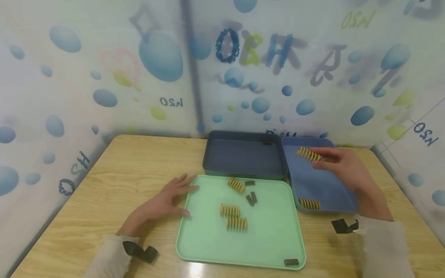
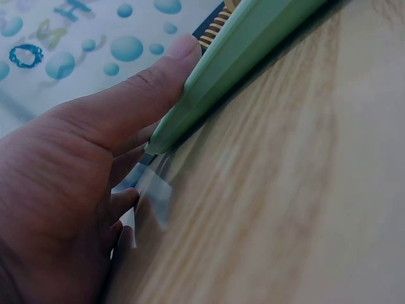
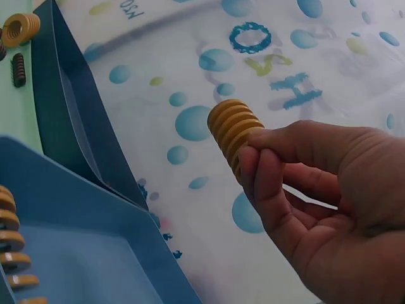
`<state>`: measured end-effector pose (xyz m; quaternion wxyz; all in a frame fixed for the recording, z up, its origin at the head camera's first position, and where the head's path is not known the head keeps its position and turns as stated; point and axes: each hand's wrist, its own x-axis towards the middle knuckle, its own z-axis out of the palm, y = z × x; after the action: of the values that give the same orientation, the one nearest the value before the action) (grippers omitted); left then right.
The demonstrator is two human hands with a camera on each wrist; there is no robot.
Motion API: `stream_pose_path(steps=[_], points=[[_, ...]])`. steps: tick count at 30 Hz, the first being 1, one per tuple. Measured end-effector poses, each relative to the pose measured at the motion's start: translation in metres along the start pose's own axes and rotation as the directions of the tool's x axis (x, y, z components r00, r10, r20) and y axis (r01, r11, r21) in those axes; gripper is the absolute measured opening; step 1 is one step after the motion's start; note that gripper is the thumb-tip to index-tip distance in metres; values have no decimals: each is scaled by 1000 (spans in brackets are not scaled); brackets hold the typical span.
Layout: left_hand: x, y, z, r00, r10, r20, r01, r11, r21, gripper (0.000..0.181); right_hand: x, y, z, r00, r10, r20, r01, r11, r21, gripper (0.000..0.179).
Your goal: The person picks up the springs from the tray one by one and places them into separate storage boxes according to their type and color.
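Note:
My right hand (image 1: 342, 166) pinches one end of a yellow coil spring (image 1: 308, 154) between thumb and fingers, above the blue tray (image 1: 306, 175). In the right wrist view the held spring (image 3: 233, 130) points up and away from the fingertips. Another yellow spring (image 1: 309, 204) lies at the near end of the blue tray. My left hand (image 1: 167, 199) spreads its fingers along the left edge of the green tray (image 1: 208, 243), thumb on the rim (image 2: 190, 95). Three yellow springs (image 1: 237, 224) and several small dark springs (image 1: 291, 262) lie on the green tray.
A dark blue-grey tray (image 1: 243, 156) stands behind the green one, with a small dark piece (image 1: 267, 143) near its back right. All trays sit on a wooden table (image 1: 139, 166). A patterned sheet (image 1: 222, 92) with blue bubbles hangs behind the table.

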<state>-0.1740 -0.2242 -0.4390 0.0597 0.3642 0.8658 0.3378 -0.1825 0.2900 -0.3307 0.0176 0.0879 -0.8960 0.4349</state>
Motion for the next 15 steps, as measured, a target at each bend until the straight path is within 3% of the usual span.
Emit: stream_pose_path(steps=[15], points=[[1,4,-2,1000,-5,8,5,1000,2,80,-3,28,-13,999,36,0,-36,999,-7,52]])
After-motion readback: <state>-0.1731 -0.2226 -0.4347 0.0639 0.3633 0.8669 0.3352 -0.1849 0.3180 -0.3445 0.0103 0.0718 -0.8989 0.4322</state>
